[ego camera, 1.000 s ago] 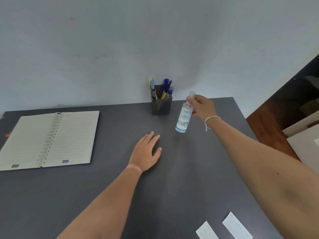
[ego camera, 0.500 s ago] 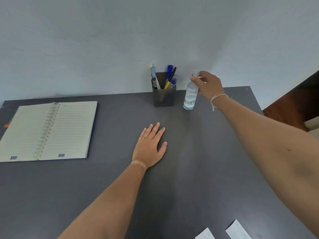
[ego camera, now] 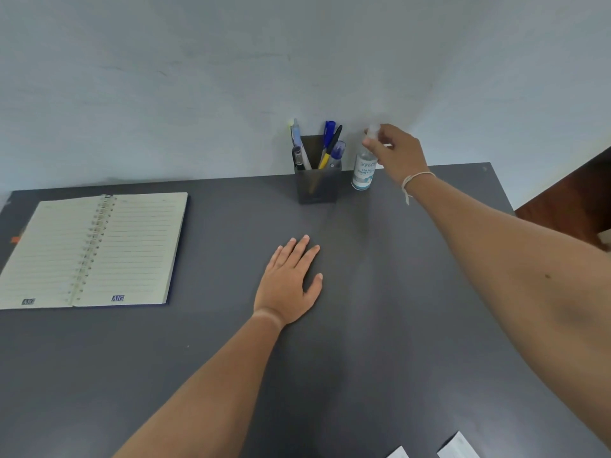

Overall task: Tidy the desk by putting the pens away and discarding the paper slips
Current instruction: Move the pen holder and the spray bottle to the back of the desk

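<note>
A dark square pen holder (ego camera: 317, 190) stands at the desk's far edge against the wall, with several pens (ego camera: 331, 140) upright in it. Just right of it a clear hand sanitizer bottle (ego camera: 363, 173) stands upright on the desk. My right hand (ego camera: 398, 152) reaches over it, fingertips pinched around its cap. My left hand (ego camera: 291, 282) lies flat on the desk's middle, fingers apart, holding nothing. Two white paper slips (ego camera: 458, 446) (ego camera: 398, 453) lie at the near right edge, cut off by the frame.
An open spiral notebook (ego camera: 99, 249) lies on the left of the grey desk (ego camera: 396, 292). A small orange object (ego camera: 15, 239) peeks out at the far left edge. The desk ends at the right, with brown floor (ego camera: 568, 200) beyond.
My right hand carried the sanitizer bottle from mid-desk back toward the wall and set it upright beside the pen holder. My left hand stayed flat on the desk.
</note>
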